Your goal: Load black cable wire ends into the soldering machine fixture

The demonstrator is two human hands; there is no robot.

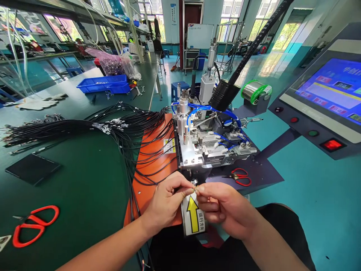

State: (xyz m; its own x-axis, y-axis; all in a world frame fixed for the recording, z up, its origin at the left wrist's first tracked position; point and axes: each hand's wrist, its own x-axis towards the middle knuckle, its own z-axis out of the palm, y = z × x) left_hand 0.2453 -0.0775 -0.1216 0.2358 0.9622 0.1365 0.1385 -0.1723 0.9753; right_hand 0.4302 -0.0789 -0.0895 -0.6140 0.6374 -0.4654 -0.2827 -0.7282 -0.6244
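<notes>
My left hand (169,199) is closed in a pinch, its thumb and forefinger meeting just above a white label with a yellow arrow (193,215). Directly opposite, my right hand (222,205) pinches too, its fingertips touching those of the left. Between them shows a tiny pale, brass-coloured bit, too small to name. Black cables (146,150) run over the orange plate (153,165) beside my left hand. Just beyond both hands stands a bench machine (194,150) with metal cylinders and blue air tubes.
Red-handled scissors (36,226) lie on the green bench at left; red-handled snips (239,177) lie right of the machine. Bundled cables (56,130), a black pad (33,168) and a blue tray (104,84) are on the bench. A solder spool (255,92) and control screen (332,86) stand at right.
</notes>
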